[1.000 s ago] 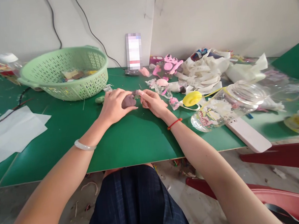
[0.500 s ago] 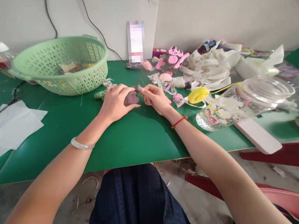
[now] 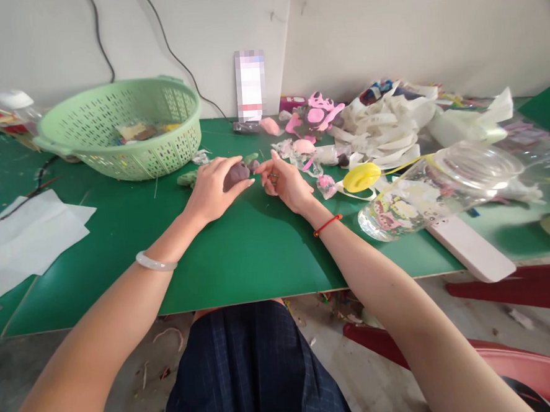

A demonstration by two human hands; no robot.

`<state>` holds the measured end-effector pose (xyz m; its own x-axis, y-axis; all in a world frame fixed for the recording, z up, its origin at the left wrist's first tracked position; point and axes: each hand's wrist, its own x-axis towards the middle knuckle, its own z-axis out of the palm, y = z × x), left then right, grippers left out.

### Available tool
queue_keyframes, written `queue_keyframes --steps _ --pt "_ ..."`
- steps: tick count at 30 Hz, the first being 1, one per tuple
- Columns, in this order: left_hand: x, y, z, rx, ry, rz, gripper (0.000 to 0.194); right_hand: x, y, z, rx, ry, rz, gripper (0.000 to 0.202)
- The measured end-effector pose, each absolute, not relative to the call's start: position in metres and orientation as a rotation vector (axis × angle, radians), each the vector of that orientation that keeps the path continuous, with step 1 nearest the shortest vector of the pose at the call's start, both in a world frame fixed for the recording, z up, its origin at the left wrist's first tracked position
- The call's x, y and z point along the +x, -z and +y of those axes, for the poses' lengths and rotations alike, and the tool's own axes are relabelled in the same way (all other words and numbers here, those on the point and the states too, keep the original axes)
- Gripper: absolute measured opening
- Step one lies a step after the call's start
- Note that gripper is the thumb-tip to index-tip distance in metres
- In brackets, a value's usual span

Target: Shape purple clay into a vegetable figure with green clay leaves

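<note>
My left hand is wrapped round a dark purple-grey lump, thumb in front and fingers behind. A smaller dark piece sits at the lump's right side, and a green piece shows just behind. My right hand is close on the right, palm partly turned up, fingers curled but apart, and nothing shows in its grasp. Its fingertips are near the small dark piece; whether they touch it I cannot tell. Another green lump lies left of my left hand.
A green basket stands at the back left, with white sheets nearer. Behind my hands a phone leans upright. To the right are pink figure, white strips, yellow disc, clear jar and pale slab.
My right hand has drawn slightly away from the dark lump and its fingers have opened from a pinch. The green piece behind the lump now shows. The whole view has shifted slightly.
</note>
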<state>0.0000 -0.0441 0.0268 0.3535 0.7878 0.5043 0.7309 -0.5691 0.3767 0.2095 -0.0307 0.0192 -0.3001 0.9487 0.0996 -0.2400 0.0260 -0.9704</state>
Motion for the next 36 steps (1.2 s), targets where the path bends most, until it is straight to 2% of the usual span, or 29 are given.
queue_keyframes --steps 5,12,28,36 --pt "-0.001 -0.024 -0.045 2.340 -1.106 1.301 0.066 0.210 -0.016 -0.032 -0.778 -1.451 -1.295 0.055" --pt "0.001 -0.021 -0.051 2.087 -1.203 1.051 0.065 0.204 -0.015 -0.036 -0.828 -1.320 -1.508 0.067" --pt "0.003 -0.029 -0.056 2.214 -1.121 0.941 0.054 0.202 -0.014 -0.035 -0.871 -1.282 -1.604 0.072" --pt "0.002 -0.037 -0.058 2.366 -1.035 1.033 0.049 0.202 -0.016 -0.035 -0.898 -1.267 -1.588 0.073"
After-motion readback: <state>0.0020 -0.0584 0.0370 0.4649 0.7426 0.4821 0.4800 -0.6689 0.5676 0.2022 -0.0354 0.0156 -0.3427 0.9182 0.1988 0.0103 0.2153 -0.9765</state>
